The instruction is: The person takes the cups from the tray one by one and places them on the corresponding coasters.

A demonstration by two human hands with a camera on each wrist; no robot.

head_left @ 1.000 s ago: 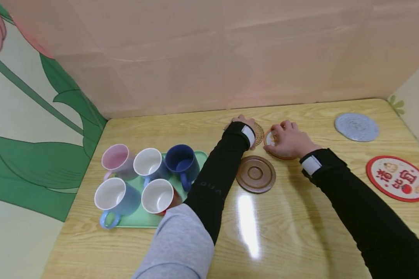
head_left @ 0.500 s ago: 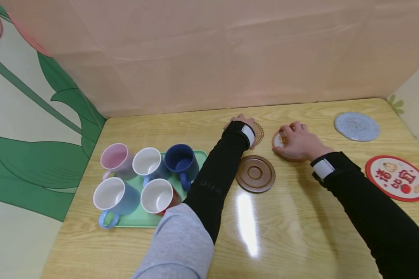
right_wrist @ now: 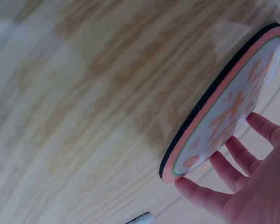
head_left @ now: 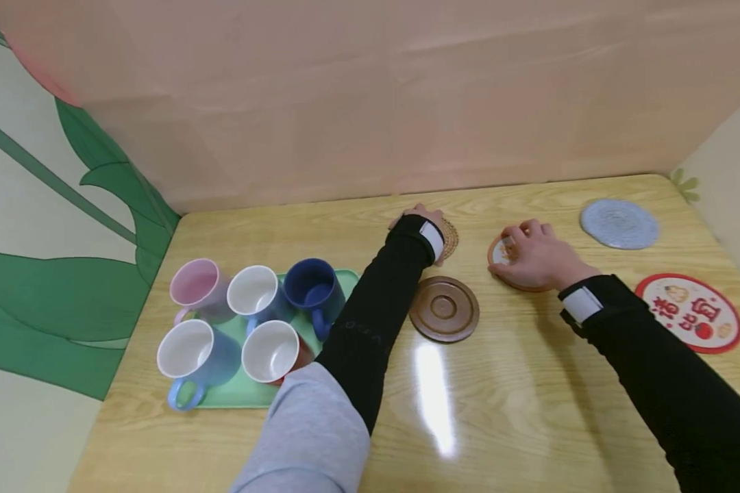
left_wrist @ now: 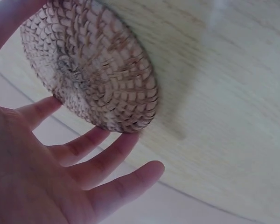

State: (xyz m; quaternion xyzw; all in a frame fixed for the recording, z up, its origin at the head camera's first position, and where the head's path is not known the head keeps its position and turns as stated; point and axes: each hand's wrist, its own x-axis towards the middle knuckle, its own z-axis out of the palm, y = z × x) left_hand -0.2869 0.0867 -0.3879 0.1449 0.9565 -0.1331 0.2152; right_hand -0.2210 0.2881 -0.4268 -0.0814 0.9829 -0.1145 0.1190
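Observation:
At the back middle of the table, my left hand [head_left: 428, 216] holds a round woven coaster [head_left: 450, 238] by its rim. In the left wrist view three fingertips meet the edge of this woven coaster [left_wrist: 102, 70], the little finger sits off it, and the thumb lies across the opposite side. To the right, my right hand [head_left: 543, 260] grips a round printed coaster [head_left: 500, 253] with an orange rim, partly hidden under the palm. The right wrist view shows fingertips along the rim of that printed coaster [right_wrist: 224, 112], whose dark underside edge faces the wood.
A brown wooden coaster [head_left: 444, 309] lies just in front of the hands. Farther right are a blue-grey coaster [head_left: 619, 224] and a red-rimmed coaster [head_left: 691, 311]. On the left, a green tray [head_left: 247, 392] bears several mugs, among them a navy mug [head_left: 329, 301], partly beside the left sleeve.
My right hand has slid the printed coaster to the right and slightly toward me, widening the gap from the woven one. My left hand has stayed on the woven coaster.

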